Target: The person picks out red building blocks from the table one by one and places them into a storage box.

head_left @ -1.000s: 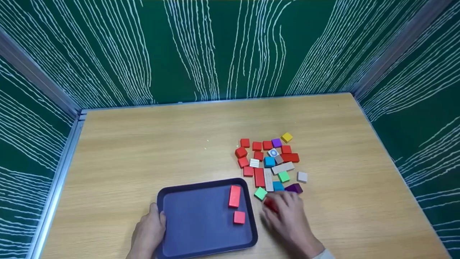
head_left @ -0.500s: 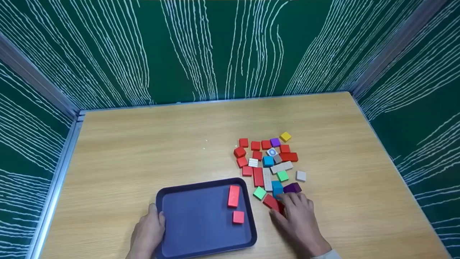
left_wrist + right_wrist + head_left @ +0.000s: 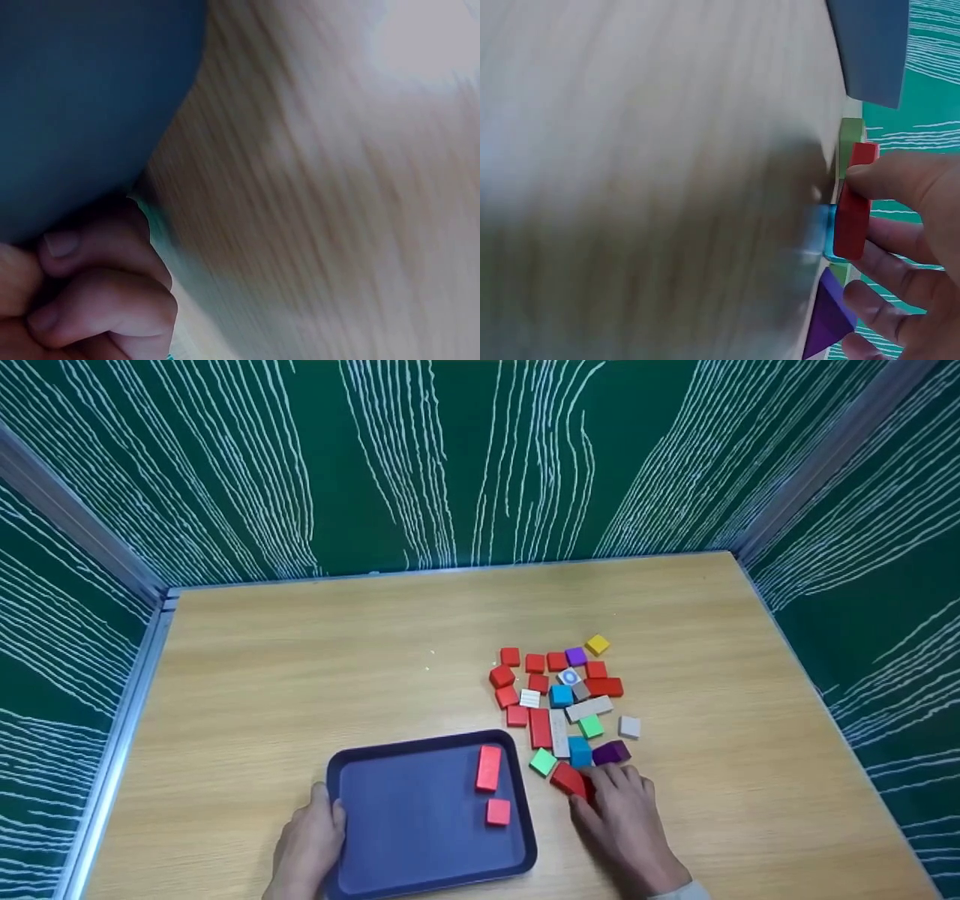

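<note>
My left hand [image 3: 309, 840] grips the left rim of a dark blue tray [image 3: 412, 840]; in the left wrist view its fingers [image 3: 112, 300] curl at the tray's edge. Inside the tray lie a long red block [image 3: 488, 769] and a small red cube [image 3: 498, 812]. To the tray's right, my right hand [image 3: 626, 821] pinches another long red block [image 3: 568, 780], with the thumb on its near side. The right wrist view has this block [image 3: 853, 217] between thumb and fingers. Close by are a green cube [image 3: 543, 763], a blue block [image 3: 579, 751] and a purple block [image 3: 611, 752].
Beyond the right hand, several loose blocks are spread on the wooden table [image 3: 300, 660]: red cubes [image 3: 502, 676], a red bar [image 3: 540, 728], grey bars [image 3: 589, 709], a white striped cube [image 3: 529, 698] and a yellow cube [image 3: 597, 644]. Green panels [image 3: 472, 457] enclose the table.
My right hand has shifted slightly right along the long red block, so more of that block and the blue block beside it show. My left hand and the tray stay in place.
</note>
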Tool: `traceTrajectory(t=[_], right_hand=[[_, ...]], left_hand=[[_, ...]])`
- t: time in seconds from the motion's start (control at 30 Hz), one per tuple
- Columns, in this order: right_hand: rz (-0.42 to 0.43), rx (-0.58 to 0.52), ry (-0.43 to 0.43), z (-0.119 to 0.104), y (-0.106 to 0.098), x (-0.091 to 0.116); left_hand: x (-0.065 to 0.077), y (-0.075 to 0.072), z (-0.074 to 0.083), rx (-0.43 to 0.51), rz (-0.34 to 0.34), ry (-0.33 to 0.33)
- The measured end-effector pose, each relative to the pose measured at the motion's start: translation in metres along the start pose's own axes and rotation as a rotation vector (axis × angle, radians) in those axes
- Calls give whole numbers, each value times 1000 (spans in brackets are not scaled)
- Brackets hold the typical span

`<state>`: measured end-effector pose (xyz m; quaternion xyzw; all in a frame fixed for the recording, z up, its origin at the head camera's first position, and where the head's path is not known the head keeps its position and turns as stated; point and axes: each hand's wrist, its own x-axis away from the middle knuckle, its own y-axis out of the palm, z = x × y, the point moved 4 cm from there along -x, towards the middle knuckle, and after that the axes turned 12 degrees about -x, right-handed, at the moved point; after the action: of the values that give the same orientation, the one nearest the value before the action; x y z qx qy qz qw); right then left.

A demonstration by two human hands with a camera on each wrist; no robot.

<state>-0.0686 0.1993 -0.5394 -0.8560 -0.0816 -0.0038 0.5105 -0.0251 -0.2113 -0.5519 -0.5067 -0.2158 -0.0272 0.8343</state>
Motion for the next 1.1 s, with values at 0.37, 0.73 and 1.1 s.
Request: traceTrajectory(t=[0.37,0.73,1.1], right_hand=[[13,-208,-252,-48,-7,16],[-206,-208,-418,-84,15,28],[-332,-153,-444,-87,32,27]], left_hand=[[1,-1,2,1,15,1],[0,1,2,-14,11,-4],[1,-1,1,-34,43,6]])
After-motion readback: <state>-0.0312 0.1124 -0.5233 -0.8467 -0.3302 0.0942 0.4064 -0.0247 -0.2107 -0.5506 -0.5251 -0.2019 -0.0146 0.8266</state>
